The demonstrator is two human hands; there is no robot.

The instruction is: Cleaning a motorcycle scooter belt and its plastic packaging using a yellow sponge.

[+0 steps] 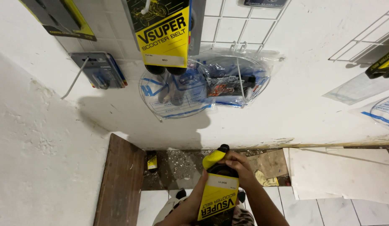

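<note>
Both hands are gripping one package low in the middle of the view; it is a black belt in a yellow card sleeve (pixel 218 196), rising from the bottom edge toward the foot of the white wall (pixel 286 113). The right hand (pixel 238 165) is curling over the sleeve's upper end, fingers clamped on the black loop there; the left hand (pixel 194 201) is closing along the sleeve's left edge lower down.

Open wall is lying between the hands and the hanging stock above; on the left a dark wooden board (pixel 121 184) is leaning at the wall's base; on the right pale flat sheets (pixel 341 171) are lying on the tiled floor, with rubble along the wall's foot.

Overhead a second yellow-and-black sleeved belt (pixel 163 33) is hanging from a white wire rack (pixel 240 25); just beside it clear plastic bags with blue print (pixel 219 86) are dangling; a small grey-blue blister pack (pixel 98 69) is hanging further left.
</note>
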